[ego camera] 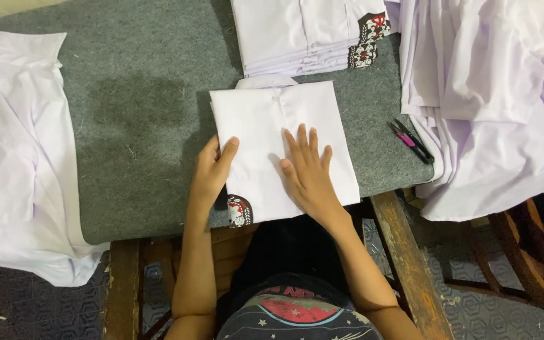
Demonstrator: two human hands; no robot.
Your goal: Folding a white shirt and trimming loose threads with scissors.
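A folded white shirt [284, 148] lay at the near edge of the bench [140, 94], which was covered in grey felt. The right hand [308, 170] pressed flat on the shirt's middle, fingers spread and gripping nothing. The left hand [214, 169] lay on the shirt's left edge, thumb on top and fingers loosely curled along the fold; whether it pinched the cloth could not be told. A sleeve badge [240, 211] showed at the shirt's near left corner. A stack of folded shirts [306, 34] sat at the far edge, just beyond the collar. Snips [412, 140] with pink handles lay near the right edge, beside a heap of white shirts [492, 94]. More white cloth [14, 157] draped over the left edge.
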